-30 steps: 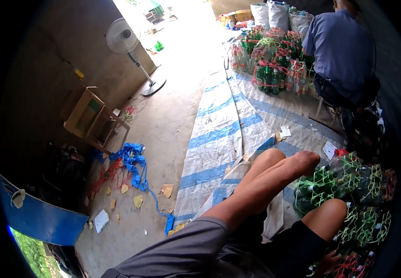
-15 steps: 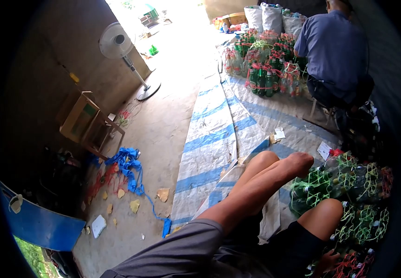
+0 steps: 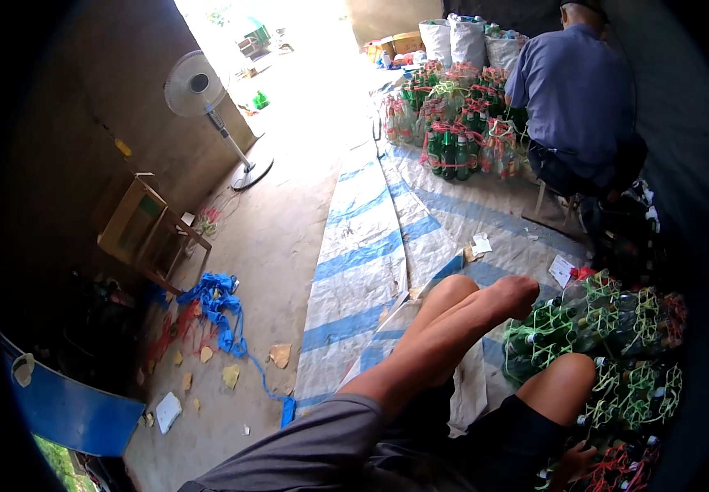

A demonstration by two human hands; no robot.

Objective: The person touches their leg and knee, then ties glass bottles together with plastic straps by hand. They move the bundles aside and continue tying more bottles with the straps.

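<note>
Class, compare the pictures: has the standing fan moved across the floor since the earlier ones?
No. The standing fan keeps its place against the wall beside the bright opening; both shift together in the picture, so the view moved.

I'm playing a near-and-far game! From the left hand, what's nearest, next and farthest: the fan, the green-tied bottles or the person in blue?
1. The green-tied bottles, just right of the left hand.
2. The person in blue, farther ahead, on the right.
3. The fan, far off to the left.

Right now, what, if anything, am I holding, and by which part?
Left hand: nothing visible. Right hand: by the red-tied bottles; whether it grips cannot be told.
</note>
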